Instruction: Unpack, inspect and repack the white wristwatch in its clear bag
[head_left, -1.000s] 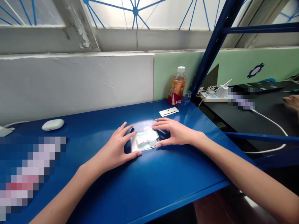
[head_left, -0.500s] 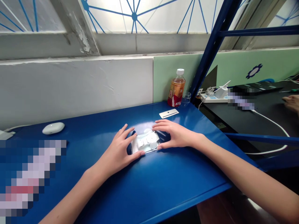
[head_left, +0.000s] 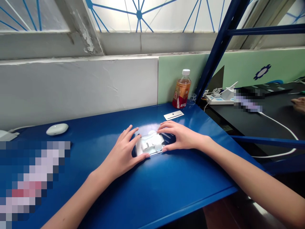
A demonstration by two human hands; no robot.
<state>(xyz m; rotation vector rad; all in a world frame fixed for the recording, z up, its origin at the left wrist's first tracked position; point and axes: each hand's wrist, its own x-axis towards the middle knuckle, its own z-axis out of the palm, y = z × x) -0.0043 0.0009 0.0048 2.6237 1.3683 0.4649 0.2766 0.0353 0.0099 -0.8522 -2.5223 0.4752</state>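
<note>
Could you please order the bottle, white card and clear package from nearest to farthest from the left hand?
1. Clear package, just right of the left hand.
2. White card, farther back, right.
3. Bottle, behind the card.

Clear, glossy pack with white contents
It lies roughly level on the blue table, rounded and boxy shapes inside, finer details washed out by glare.

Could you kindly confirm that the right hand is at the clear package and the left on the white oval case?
No: the head view shows the left hand at the clear package too, not on the white oval case.
</note>
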